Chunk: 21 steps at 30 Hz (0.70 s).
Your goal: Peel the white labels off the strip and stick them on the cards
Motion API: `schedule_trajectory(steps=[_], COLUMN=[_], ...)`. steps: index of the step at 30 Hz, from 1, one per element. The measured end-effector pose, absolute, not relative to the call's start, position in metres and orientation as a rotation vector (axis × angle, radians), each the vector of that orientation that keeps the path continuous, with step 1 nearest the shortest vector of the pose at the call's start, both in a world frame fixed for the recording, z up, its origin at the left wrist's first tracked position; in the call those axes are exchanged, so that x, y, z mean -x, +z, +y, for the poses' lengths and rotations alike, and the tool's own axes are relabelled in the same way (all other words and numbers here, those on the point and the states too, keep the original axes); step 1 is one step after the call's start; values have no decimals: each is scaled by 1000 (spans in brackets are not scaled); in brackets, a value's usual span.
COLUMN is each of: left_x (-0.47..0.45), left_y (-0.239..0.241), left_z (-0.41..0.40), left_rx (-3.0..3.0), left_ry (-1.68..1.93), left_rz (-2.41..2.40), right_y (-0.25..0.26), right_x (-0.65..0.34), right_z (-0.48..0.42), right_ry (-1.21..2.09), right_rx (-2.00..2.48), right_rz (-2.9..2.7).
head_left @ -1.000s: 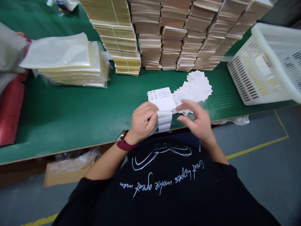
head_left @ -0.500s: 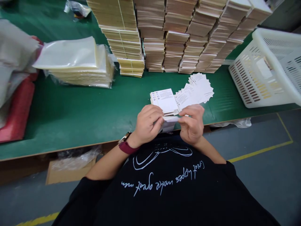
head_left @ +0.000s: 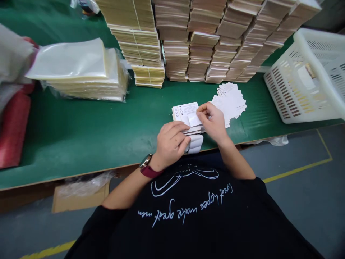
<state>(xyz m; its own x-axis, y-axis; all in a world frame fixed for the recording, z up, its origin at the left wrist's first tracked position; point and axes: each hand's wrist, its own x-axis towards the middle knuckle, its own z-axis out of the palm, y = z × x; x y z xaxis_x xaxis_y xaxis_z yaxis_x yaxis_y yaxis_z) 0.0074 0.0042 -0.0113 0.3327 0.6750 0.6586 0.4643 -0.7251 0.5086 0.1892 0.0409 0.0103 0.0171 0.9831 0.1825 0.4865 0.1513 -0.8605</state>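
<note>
My left hand [head_left: 172, 144] is closed, its thumb and fingers on a white strip or roll [head_left: 195, 144] that curls at the table's front edge. Its fingertips reach the near left side of a stack of white printed cards [head_left: 185, 108]. Over that stack, my right hand [head_left: 212, 120] pinches a small white label-like piece [head_left: 193, 120] by its right edge. The piece lies on or just above the top card; I cannot tell which. More white cards [head_left: 231, 100] are fanned out beyond my right hand.
Tall stacks of cards [head_left: 175, 57] line the back, beside banded yellowish bundles [head_left: 148, 75]. Clear plastic sleeves [head_left: 72, 61] lie at the left, near red foam [head_left: 14, 129]. A white slotted basket [head_left: 280, 90] stands right on the green table [head_left: 94, 133].
My right hand has moved up and away from my left, over the card stack, with the small white piece. The white strip now hangs curled by my left hand, which has barely moved.
</note>
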Motion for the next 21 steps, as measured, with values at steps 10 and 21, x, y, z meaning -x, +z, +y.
schedule_trajectory(steps=[10,21], left_x=[-9,-4], left_y=[-15,-13], left_z=[3,-2], left_rx=[-2499,-2340], left_ry=[1287,1400], left_rz=[1060,1121], right_y=[19,17], right_x=[-186,-212], right_z=[40,31], right_ry=[522,620], right_rx=[1677,1632], right_rz=[-1841,-1599])
